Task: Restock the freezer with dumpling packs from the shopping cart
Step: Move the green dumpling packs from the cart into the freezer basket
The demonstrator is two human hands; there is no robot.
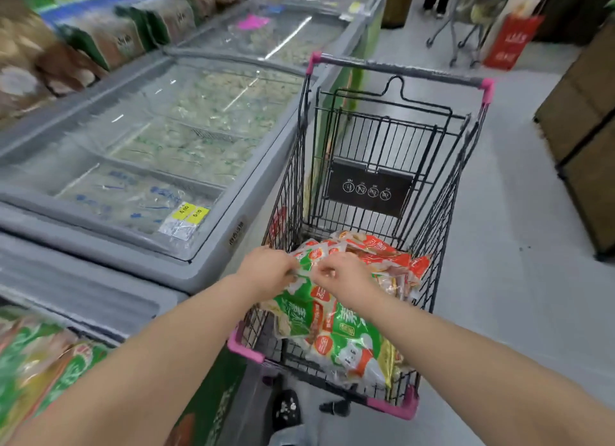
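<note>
Standing at the near end of the shopping cart (244, 346), we had both hands down inside its basket.

Item one: green dumpling pack (349, 344), topmost of the heap at the cart's near end. Its long axis ran along the cart, from our fingers back toward us.

Item two: left hand (266, 269) and right hand (342, 279), close side by side. Each had its fingers curled in what looked like a pinch on that pack's far edge, though blur hid the fingertips.

Item three: red packs (382, 256), piled beyond and to the right, touching the green one.

Item four: near freezer (83, 296), on our left, with similar green packs (40, 355) showing at the lower left. We could not tell whether they lay under glass or in the open.

Item five: middle freezer (203, 274), further along on the left, with its glass lid (166, 139) closed.

Relation noted: both freezers lay to the left of the held pack, with the cart's left wire wall between, and the left arm was the nearer one. We judged the pack would need lifting above that rim before swinging left. There was room above the basket, and the aisle floor (515, 212) lay to the right.
</note>
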